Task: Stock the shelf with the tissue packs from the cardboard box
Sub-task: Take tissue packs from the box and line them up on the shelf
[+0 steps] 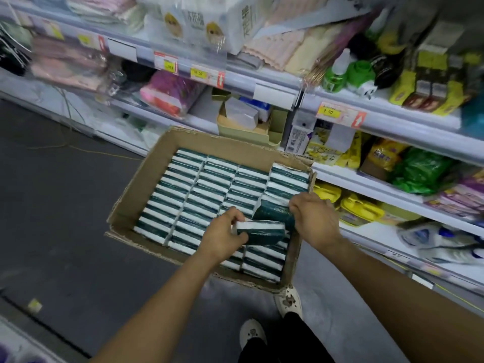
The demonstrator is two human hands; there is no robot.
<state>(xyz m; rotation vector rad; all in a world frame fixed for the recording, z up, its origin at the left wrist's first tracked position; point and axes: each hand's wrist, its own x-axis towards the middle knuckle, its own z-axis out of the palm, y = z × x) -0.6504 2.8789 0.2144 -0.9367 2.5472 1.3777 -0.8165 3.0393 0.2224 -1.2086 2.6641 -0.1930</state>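
An open cardboard box (146, 179) stands on the floor beside the shelving, packed with rows of dark green and white tissue packs (199, 189). My left hand (222, 237) grips one tissue pack (262, 231) lifted just above the rows at the box's near right. My right hand (314, 218) pinches a second tissue pack (272, 212), tilted up on its edge, right behind the first. The white shelf (366, 179) runs along the right, its levels holding other goods.
The shelves carry yellow packets (361, 208), green bags (419, 171), a green bottle (337, 72), folded cloths and a small beige carton (243, 129). Price tags (330, 112) line the shelf edges. Dark grey floor lies to the left. My white shoes (288, 299) stand by the box's near corner.
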